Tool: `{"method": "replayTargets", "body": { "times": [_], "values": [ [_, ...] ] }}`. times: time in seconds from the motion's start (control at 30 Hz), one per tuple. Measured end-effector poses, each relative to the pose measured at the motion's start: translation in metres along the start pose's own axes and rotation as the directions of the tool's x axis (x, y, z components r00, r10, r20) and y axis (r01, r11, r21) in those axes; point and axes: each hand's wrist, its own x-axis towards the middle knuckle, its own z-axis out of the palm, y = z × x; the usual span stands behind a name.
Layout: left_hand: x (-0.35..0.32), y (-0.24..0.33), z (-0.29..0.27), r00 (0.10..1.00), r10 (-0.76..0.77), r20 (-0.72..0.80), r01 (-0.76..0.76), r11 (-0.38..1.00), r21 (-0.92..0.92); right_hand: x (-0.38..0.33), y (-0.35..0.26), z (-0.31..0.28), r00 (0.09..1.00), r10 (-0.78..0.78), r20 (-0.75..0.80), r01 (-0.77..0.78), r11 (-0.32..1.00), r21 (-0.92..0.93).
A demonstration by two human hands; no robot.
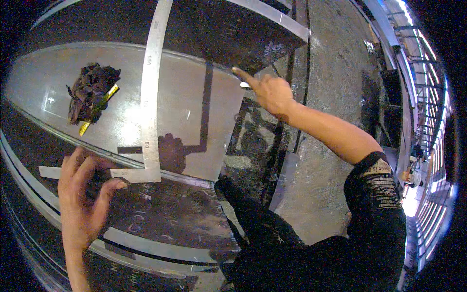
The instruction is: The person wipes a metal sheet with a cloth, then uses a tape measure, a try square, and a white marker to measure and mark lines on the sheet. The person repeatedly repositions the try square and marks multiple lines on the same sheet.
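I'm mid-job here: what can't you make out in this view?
Head view, metal square: far end cut off by the top edge; short leg partly behind the left hand.
Head view, small white piece: apparently part-covered by the right hand; kind unclear.
Head view, distant shapes: too small, beside glare.

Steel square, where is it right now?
The steel square is left of centre in the head view, held by the left hand, its long arm right of the crumpled dark cloth.
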Motion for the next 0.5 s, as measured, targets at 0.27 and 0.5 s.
{"method": "replayTargets", "body": {
  "times": [0.27, 0.5],
  "values": [
    [0.015, -0.002, -0.003, 0.988, -0.013, 0.151, 0.006, 0.999, 0.044, -0.043, 0.014, -0.097, 0.979, 0.198, -0.056, -0.197, 0.98, 0.016],
    [0.053, -0.004, 0.023, 0.973, 0.224, 0.058, -0.229, 0.965, 0.128, -0.031, 0.064, -0.206, 0.707, 0.427, -0.564, 0.186, 0.657, 0.731]
  ]
}}
